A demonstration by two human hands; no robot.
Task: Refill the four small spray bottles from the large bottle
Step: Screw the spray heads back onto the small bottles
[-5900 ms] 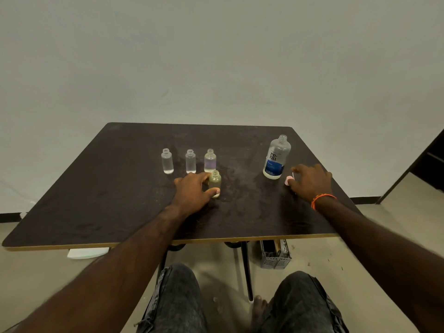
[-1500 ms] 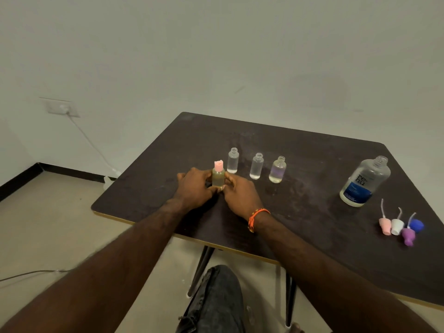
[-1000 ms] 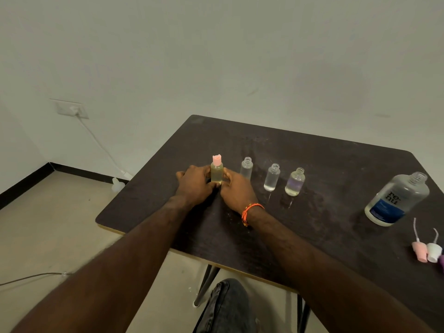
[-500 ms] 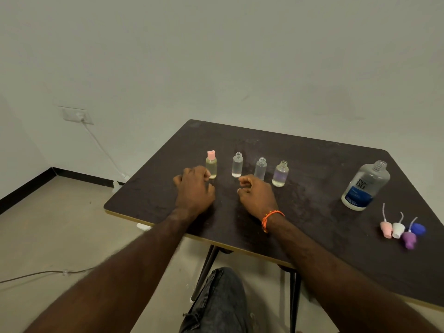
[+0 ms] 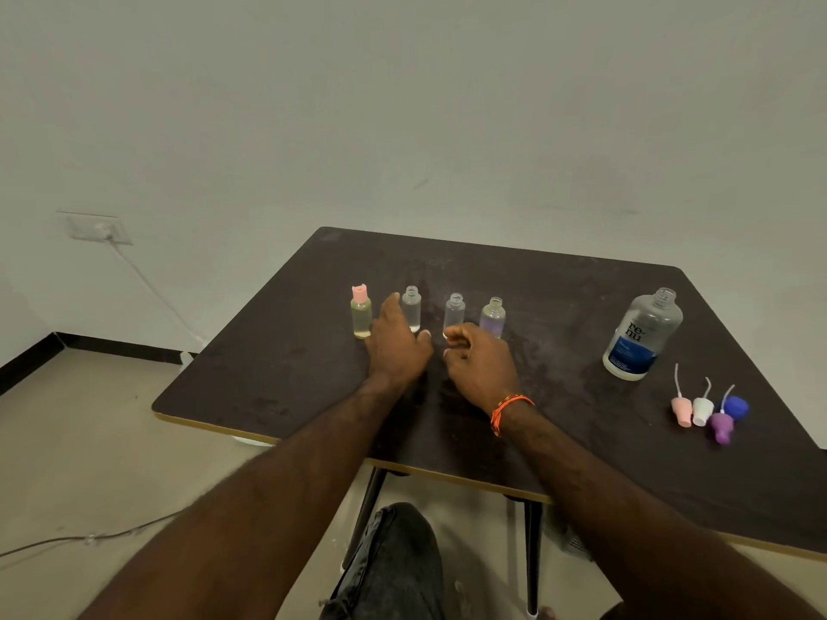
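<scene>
Four small bottles stand in a row on the dark table (image 5: 559, 297). The leftmost, yellowish bottle (image 5: 360, 313) wears a pink spray cap. The second bottle (image 5: 412, 306), third bottle (image 5: 454, 311) and purple-tinted fourth bottle (image 5: 493, 315) have no caps. My left hand (image 5: 396, 346) is open, fingers spread just in front of the second bottle, holding nothing. My right hand (image 5: 479, 362) hovers with loosely curled fingers before the third bottle, also holding nothing. The large uncapped bottle (image 5: 642, 335) with a blue label stands at the right.
Three loose spray caps, pink (image 5: 681, 409), white (image 5: 701, 409) and purple (image 5: 720, 426), lie with a blue cap (image 5: 736, 405) at the table's right front. A wall socket (image 5: 96, 226) with a cable is on the left wall. My knee (image 5: 394, 561) is below the table edge.
Both hands let go of the pink-capped bottle, which now stands at the row's left end. My left hand opened and reached toward the second bottle; my right hand moved toward the third.
</scene>
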